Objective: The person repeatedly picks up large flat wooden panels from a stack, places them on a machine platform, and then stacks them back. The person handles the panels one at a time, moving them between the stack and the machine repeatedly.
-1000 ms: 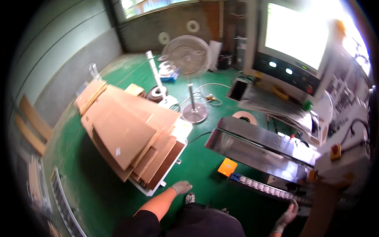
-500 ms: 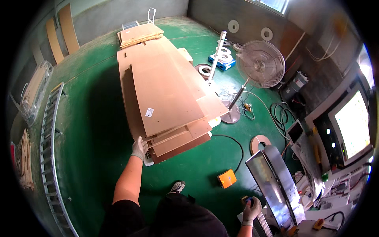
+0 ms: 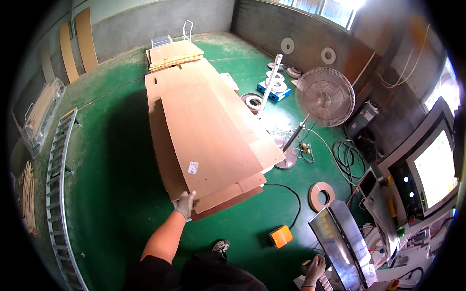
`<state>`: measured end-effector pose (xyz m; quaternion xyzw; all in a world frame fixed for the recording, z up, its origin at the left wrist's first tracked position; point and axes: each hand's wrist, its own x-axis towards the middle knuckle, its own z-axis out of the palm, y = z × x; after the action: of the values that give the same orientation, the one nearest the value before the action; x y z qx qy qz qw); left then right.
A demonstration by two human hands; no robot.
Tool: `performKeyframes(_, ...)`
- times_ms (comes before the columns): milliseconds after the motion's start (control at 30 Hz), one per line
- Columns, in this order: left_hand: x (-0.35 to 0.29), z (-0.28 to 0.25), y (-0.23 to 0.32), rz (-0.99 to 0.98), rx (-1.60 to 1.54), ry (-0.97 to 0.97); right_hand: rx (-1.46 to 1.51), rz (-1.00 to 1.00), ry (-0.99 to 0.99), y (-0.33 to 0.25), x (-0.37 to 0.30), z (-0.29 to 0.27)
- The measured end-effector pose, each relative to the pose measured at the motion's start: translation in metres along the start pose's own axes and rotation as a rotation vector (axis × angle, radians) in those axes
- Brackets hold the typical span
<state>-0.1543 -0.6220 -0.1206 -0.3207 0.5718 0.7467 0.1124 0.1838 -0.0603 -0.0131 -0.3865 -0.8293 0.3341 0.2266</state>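
Observation:
At the near end of a stack of flat brown boards, my gloved left hand [image 3: 185, 203] grips the near left corner of the top board [image 3: 208, 140]. Its thumb shows at the edge; part of the fingers is hidden. A small white label [image 3: 193, 168] lies on this board. More brown boards [image 3: 162, 150] stick out beneath it. My gloved right hand [image 3: 316, 267] is low on the right, beside a shiny metal machine part [image 3: 332, 242]. Its fingers are curled at a small dark object, which the hand largely covers.
An orange foot pedal [image 3: 280, 236] with a black cable lies on the green floor. A standing fan [image 3: 325, 97] is right of the stack. A roll of edge band [image 3: 321, 196] lies near the machine screen [image 3: 434, 167]. A ladder [image 3: 56, 194] lies left.
The top board has slid toward me over the stack, with my left hand at its corner. My view has tilted up slightly. My right hand remains by the machine.

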Motion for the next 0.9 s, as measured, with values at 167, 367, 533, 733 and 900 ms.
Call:
performKeyframes(167,-0.08,-0.004,-0.037,-0.158,0.129,-0.341,0.358,0.078,-0.373,-0.065,-0.024,0.086)
performKeyframes(367,-0.164,0.002,-0.086,-0.347,0.445,-0.836,0.941,0.687,-0.743,-0.119,-0.087,0.23)
performKeyframes(533,-0.172,0.02,-0.095,-0.52,0.048,-0.685,1.205,0.73,-0.543,-0.105,-0.087,0.261)
performKeyframes(733,-0.059,-0.001,-0.021,-0.114,-0.381,-0.314,1.259,0.737,-0.561,-0.102,-0.063,0.24)
performKeyframes(900,0.034,-0.023,0.051,0.031,-0.445,-0.264,1.278,0.761,-0.491,-0.132,-0.063,0.225)
